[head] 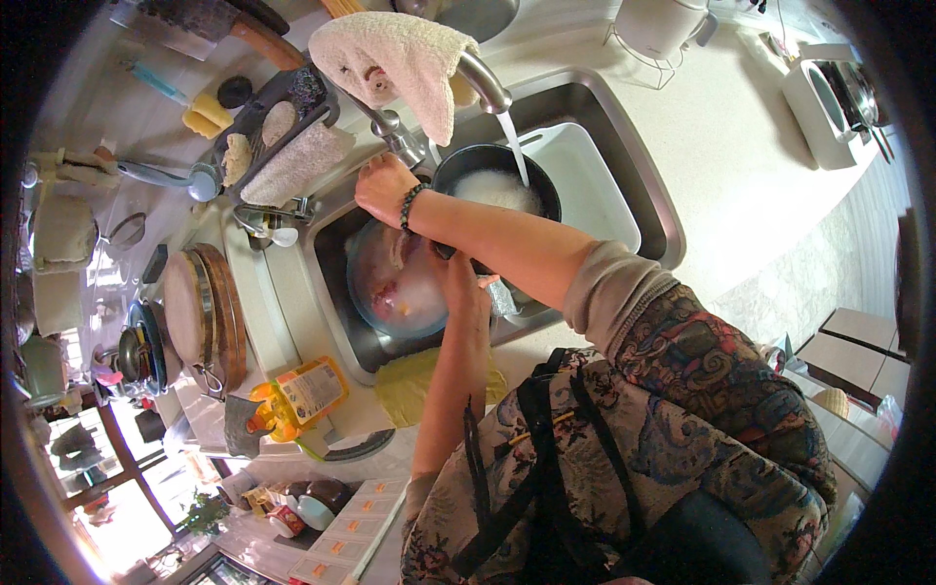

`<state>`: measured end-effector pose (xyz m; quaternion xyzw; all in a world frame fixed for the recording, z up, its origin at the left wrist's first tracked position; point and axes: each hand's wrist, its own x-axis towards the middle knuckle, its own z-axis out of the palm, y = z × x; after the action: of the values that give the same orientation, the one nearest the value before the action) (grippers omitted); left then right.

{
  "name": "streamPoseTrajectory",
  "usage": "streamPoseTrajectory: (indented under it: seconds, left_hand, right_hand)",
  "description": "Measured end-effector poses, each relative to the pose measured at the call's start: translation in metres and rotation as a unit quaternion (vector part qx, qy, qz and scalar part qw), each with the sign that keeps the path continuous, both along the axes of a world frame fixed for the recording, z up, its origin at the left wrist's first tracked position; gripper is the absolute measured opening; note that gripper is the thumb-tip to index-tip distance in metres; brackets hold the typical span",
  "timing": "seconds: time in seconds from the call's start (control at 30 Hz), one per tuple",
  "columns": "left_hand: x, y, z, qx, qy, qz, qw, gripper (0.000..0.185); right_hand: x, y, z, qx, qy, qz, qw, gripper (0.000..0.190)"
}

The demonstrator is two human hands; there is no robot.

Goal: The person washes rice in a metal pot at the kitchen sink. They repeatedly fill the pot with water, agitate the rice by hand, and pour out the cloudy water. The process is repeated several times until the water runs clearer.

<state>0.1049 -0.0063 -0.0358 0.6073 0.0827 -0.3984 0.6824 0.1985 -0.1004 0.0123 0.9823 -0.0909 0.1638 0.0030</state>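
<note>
My right hand (386,189), with a beaded bracelet on its wrist, is curled beside the base of the metal faucet (401,142); its fingertips are hidden. Water runs from the spout into a black pot (545,175) holding cloudy, foamy water. My right forearm crosses over this pot. Below that forearm, my left hand (464,274) is closed around a black handle (443,250), whose joint to the pot is covered. A silvery scouring pad (502,296) shows by its fingers. Left of it, a clear bowl (398,311) contains cloudy water and reddish pieces like meat.
A white basin (599,183) sits in the right part of the steel sink (662,219). A towel (409,58) drapes over the faucet. Nearby are an orange detergent bottle (311,395), a yellow-green cloth (402,387), round cutting boards (212,314) and a white kettle (654,29).
</note>
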Motion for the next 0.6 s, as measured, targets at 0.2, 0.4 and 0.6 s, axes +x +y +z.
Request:
streamPoseTrajectory:
  seconds: [0.2,0.4,0.6]
  left_hand:
    - [-0.002,0.000,0.000,-0.009,0.000,0.019,1.000,0.063]
    - [-0.001,-0.001,0.002,-0.007,-0.005,0.024,1.000,0.062]
    - [-0.002,-0.002,0.005,-0.011,-0.001,0.022,1.000,0.064]
  right_hand:
    - [0.001,-0.001,-0.004,0.012,-0.007,0.009,1.000,0.014]
    - [0.004,-0.001,-0.006,-0.010,-0.013,-0.009,1.000,0.012]
    - [0.002,-0.005,-0.005,0.001,-0.013,0.007,1.000,0.011]
